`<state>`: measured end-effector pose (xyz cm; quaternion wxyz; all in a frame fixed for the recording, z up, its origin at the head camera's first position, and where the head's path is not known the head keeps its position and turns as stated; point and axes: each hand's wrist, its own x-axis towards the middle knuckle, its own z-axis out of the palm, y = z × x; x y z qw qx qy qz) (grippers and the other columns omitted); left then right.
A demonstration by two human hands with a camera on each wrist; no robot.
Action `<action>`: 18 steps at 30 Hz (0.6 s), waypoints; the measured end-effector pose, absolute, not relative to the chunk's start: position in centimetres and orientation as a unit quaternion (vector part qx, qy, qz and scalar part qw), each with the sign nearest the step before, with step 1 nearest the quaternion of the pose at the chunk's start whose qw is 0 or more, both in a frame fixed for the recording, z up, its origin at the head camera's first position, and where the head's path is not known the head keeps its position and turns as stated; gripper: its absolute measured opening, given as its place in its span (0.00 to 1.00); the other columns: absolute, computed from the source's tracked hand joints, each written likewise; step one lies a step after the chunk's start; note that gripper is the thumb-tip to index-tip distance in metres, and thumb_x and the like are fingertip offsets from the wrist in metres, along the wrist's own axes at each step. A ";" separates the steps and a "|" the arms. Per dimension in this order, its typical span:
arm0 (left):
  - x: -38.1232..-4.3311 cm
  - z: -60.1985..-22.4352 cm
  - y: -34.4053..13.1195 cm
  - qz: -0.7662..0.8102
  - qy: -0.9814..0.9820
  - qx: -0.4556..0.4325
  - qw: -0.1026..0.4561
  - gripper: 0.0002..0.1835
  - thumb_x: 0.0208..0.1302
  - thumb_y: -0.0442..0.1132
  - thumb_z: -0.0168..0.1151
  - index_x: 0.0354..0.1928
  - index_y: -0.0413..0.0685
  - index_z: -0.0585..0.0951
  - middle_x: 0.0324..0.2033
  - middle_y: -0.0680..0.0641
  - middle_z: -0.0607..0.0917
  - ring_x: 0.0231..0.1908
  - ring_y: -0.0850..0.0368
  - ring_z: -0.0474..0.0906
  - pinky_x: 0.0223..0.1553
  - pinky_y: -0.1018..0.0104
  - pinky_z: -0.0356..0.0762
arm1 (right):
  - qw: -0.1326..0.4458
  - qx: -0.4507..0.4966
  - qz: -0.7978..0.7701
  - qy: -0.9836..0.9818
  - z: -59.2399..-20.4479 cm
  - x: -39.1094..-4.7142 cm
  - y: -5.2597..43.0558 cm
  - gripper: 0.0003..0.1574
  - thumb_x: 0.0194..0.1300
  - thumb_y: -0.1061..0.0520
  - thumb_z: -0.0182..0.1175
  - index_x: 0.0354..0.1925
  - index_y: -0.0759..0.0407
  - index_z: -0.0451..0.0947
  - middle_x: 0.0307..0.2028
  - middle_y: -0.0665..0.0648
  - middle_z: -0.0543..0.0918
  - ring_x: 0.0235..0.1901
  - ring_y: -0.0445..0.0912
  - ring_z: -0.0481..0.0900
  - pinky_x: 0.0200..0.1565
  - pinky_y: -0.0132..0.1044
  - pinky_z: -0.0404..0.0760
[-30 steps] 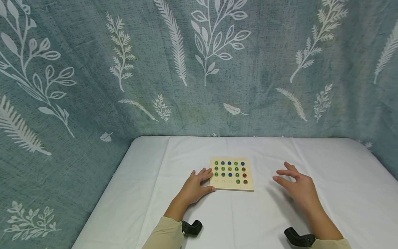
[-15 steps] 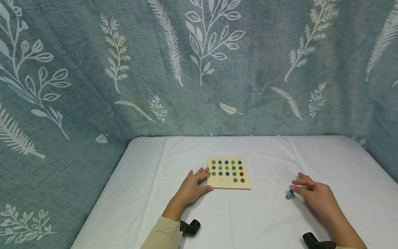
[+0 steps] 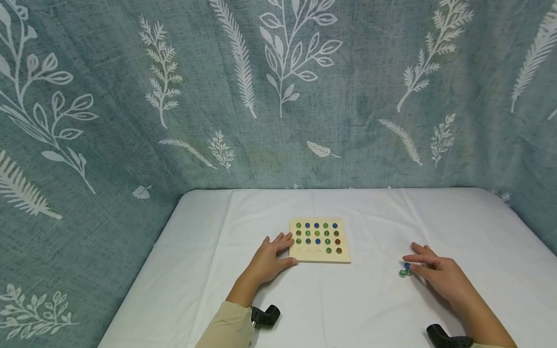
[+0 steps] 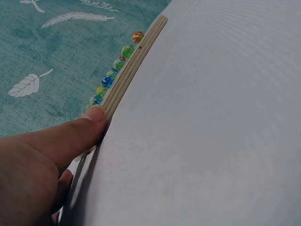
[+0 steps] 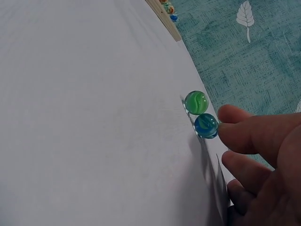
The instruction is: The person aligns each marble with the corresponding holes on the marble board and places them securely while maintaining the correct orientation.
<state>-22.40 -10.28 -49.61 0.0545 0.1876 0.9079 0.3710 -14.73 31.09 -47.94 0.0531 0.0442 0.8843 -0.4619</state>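
Observation:
A pale wooden board (image 3: 346, 257) lies mid-table, with green, blue, yellowish and reddish-brown glass marbles in its rows of hollows. Three hollows at the left of its front row are bare. My left hand (image 3: 269, 263) rests at the board's front left corner, thumb against the front edge and fingers spread along the left side. To the right, my right hand (image 3: 441, 275) is beside a small group of loose marbles: a blue marble (image 3: 406, 266) and two green ones (image 3: 402, 273). In the right wrist view, its fingertips are right at a blue-green marble (image 5: 206, 126), touching a green marble (image 5: 196, 102).
A white cloth (image 3: 365, 309) covers the table. Behind it and along the left hangs a blue-green curtain (image 3: 365, 96) with white leaf patterns. Each wrist wears a black camera mount (image 3: 266, 316).
My right hand has moved right and down to the loose marbles, bringing them into sight, then its fingers drew slightly left over them. The left hand stays on the board; the head view shifted slightly.

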 end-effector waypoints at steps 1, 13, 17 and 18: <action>-22.4 -49.6 -10.3 0.371 0.908 0.187 0.054 0.35 0.57 0.51 0.71 0.68 0.52 0.74 0.71 0.60 0.67 0.74 0.58 0.56 0.79 0.51 0.39 | 0.055 0.042 -0.463 0.884 -47.9 -14.7 31.1 0.31 0.70 0.45 0.59 0.59 0.67 0.78 0.75 0.66 0.51 0.75 0.67 0.36 0.70 0.72 0.39; -22.4 -49.7 -10.4 0.368 0.908 0.191 0.052 0.36 0.57 0.50 0.71 0.68 0.52 0.74 0.71 0.61 0.66 0.74 0.58 0.56 0.79 0.52 0.39 | 0.043 0.028 -0.451 0.891 -48.3 -14.5 31.1 0.27 0.71 0.48 0.58 0.58 0.66 0.79 0.74 0.66 0.54 0.75 0.67 0.37 0.70 0.73 0.39; -22.4 -49.7 -10.4 0.368 0.908 0.195 0.050 0.36 0.57 0.50 0.71 0.67 0.50 0.74 0.71 0.59 0.67 0.74 0.57 0.57 0.79 0.51 0.39 | 0.035 0.029 -0.440 0.897 -48.4 -14.5 31.1 0.29 0.70 0.45 0.59 0.57 0.66 0.80 0.74 0.67 0.55 0.75 0.68 0.39 0.69 0.73 0.40; -22.5 -49.7 -10.4 0.367 0.908 0.196 0.050 0.35 0.57 0.50 0.71 0.67 0.50 0.74 0.71 0.59 0.67 0.74 0.57 0.57 0.79 0.51 0.39 | 0.034 0.028 -0.438 0.898 -48.4 -14.5 31.1 0.29 0.70 0.44 0.59 0.57 0.65 0.80 0.74 0.67 0.56 0.75 0.68 0.39 0.69 0.73 0.40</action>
